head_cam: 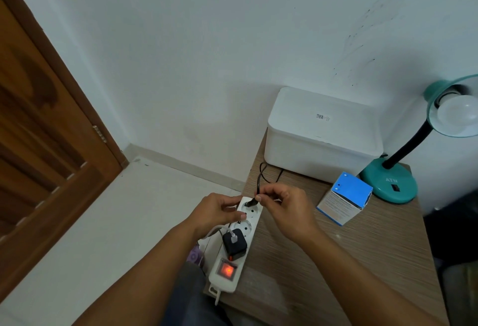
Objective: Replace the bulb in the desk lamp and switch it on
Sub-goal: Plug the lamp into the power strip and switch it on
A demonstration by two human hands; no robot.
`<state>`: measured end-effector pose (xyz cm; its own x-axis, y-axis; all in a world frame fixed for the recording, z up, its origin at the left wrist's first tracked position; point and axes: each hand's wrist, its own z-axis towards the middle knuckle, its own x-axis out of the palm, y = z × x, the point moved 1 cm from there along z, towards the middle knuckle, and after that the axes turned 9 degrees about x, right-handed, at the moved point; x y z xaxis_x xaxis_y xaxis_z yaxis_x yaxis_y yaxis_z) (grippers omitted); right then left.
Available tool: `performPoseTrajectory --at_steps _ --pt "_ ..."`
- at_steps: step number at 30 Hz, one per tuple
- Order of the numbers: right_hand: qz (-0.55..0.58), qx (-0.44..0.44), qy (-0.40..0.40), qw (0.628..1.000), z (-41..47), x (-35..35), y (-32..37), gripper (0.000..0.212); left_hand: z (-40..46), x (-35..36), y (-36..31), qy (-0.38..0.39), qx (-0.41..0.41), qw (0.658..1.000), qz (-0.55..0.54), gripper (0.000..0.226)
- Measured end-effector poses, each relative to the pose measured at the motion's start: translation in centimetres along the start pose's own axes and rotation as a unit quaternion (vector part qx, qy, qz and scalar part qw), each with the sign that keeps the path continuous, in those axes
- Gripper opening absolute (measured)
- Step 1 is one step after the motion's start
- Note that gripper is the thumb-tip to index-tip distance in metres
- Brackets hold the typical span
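A teal desk lamp [390, 183] stands at the table's back right, with a white bulb [457, 111] seated in its shade. Its black cord [261, 175] runs left across the table. My right hand [284, 212] pinches the cord's black plug [250, 202] over the top socket of a white power strip [252, 225]. My left hand [217, 213] grips the strip's far end from the left. The strip's red switch [227, 270] glows. A blue bulb box [345, 197] stands beside the lamp base.
A black charger [234, 244] with a white cable fills a lower socket of the strip. A white lidded box [323, 134] sits at the back of the wooden table [362, 261]. A brown door [46, 144] stands to the left, pale floor below.
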<state>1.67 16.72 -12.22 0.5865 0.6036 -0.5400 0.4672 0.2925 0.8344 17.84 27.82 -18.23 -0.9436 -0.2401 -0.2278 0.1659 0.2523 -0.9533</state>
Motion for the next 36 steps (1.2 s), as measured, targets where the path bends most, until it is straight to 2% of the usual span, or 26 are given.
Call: performPoseTrajectory --at_steps 4,14,19,36 --pt "0.008 0.002 0.027 1.000 -0.24 0.43 0.27 0.019 -0.07 -0.01 0.02 0.012 0.006 1.000 0.003 0.042" --pt "-0.007 0.001 0.027 1.000 -0.03 1.05 -0.32 0.022 -0.51 0.17 0.31 0.026 0.010 0.999 -0.035 0.045" --pt "-0.023 0.001 0.037 0.999 0.01 0.93 -0.34 0.013 -0.31 0.08 0.57 0.027 0.005 0.999 -0.034 0.046" --pt "-0.016 -0.004 0.038 0.999 0.38 1.02 -0.17 0.021 -0.42 0.05 0.45 0.029 0.010 0.998 -0.047 0.045"
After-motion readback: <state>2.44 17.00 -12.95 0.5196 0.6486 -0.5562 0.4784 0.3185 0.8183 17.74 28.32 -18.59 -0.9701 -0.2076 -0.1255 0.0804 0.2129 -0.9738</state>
